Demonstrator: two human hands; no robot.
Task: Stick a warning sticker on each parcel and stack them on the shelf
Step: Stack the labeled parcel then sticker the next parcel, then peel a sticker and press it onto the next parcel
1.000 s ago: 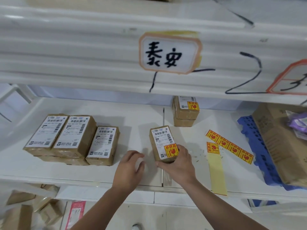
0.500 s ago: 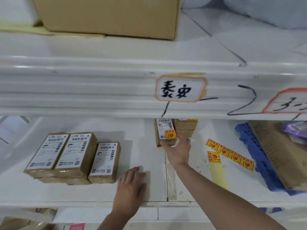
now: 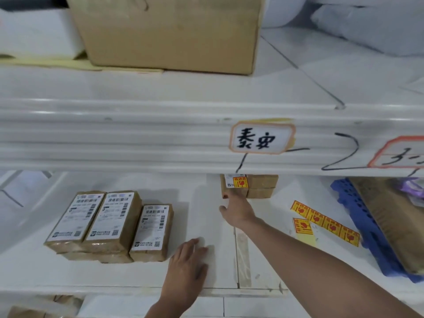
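The shelf holds everything. Three unstickered parcels lie at its left; the stickered parcel sits at the back beside the stack. The right hand, fingers loosely spread, touches its front, apparently placing it. The left hand rests flat, empty. Next likely calls for a sticker from the strip.

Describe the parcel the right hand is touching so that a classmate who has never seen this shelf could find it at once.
Find the white shelf under the handwritten label. At the back, directly below that label, stands a small stack of brown parcels. The parcel you want is at its left, at the fingers of the right hand; unlike the three parcels nearer the front left, it carries a yellow-and-red warning sticker.
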